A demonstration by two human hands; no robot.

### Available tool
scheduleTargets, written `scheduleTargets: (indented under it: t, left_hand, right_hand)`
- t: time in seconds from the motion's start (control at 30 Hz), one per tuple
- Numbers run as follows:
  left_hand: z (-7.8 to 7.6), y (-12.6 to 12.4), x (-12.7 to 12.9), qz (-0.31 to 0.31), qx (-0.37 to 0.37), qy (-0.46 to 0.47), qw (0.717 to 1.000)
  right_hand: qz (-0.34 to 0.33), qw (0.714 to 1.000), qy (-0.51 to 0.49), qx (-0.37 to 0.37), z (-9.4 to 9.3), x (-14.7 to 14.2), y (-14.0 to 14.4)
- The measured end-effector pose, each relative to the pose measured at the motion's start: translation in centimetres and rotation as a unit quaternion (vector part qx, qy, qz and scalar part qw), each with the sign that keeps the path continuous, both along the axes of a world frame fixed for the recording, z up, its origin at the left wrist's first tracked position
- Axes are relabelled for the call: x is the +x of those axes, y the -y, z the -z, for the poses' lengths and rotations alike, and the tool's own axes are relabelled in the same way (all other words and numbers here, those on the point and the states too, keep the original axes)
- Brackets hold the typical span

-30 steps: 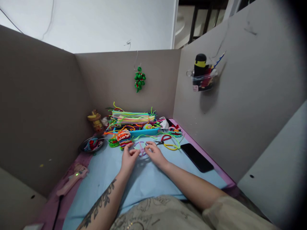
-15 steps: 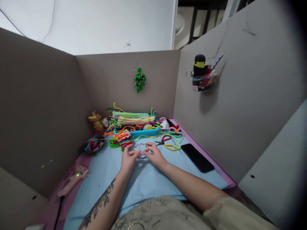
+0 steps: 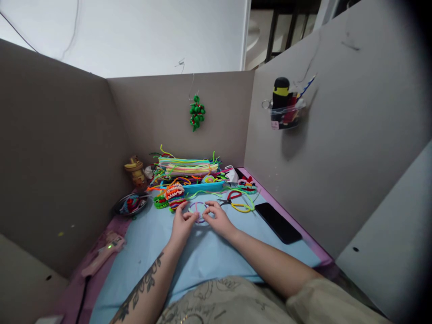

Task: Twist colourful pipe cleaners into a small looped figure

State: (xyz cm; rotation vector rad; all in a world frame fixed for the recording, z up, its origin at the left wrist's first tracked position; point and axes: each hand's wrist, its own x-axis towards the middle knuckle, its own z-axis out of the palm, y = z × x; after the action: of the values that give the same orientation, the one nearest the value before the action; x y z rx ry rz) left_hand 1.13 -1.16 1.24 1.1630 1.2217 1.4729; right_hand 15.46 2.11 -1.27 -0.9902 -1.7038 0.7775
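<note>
Walls: grey-brown panels (image 3: pixel 151 108) on three sides | Beyond: white wall (image 3: pixel 151 36), dark-barred opening (image 3: pixel 274 36) upper right | Table: pink surface (image 3: pixel 114 224), light-blue cover (image 3: pixel 216 252) | Light: soft, brightest on white wall

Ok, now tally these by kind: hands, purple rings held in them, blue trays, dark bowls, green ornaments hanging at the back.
Hands: 2, left hand and right hand
Ring: 1
Tray: 1
Bowl: 1
Ornament: 1
Total: 6

Looked forward and down from head height, above and behind the left hand (image 3: pixel 182 223) and right hand (image 3: pixel 219 220), near the blue sheet (image 3: pixel 209 254), facing the grey back panel (image 3: pixel 155 110).
</note>
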Motion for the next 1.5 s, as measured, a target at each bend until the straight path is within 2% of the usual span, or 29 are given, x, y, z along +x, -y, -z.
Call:
scheduleTargets:
  t: [0.17, 0.4, 0.63, 0.87, 1.17, 1.5]
  left_hand:
    - [0.02, 0.01, -0.15, -0.005, 0.009, -0.002, 1.000]
    - [-0.21, -0.08, -0.19, -0.013, -0.044, 0.028, 0.999]
    - [0.58, -0.19, 0.00, 0.013, 0.006, -0.014, 1.000]
    - [0.67, -0.06, -0.27, 0.016, 0.031, -0.040, 0.999]
    - [0.13, -0.14, -0.20, 0.006, 0.004, 0.003, 1.000]
    - [0.35, -0.23, -0.40, 0.006, 0.005, 0.021, 1.000]
  right_hand:
    - [-0.008, 1.000, 0.001, 0.006, 0.00, -0.05, 0.11]
    - [-0.002, 1.000, 0.002, -0.003, -0.31, 0.08, 0.17]
    - [-0.004, 1.000, 0.004, -0.007, 0.28, 0.06, -0.22]
    - [-0.020, 1.000, 0.016, 0.008, 0.43, -0.06, -0.01]
    - [-0.023, 1.000, -0.003, 0.007, -0.02, 0.11, 0.07]
    - [-0.041, 0.999, 0.002, 0.005, -0.22, -0.13, 0.49]
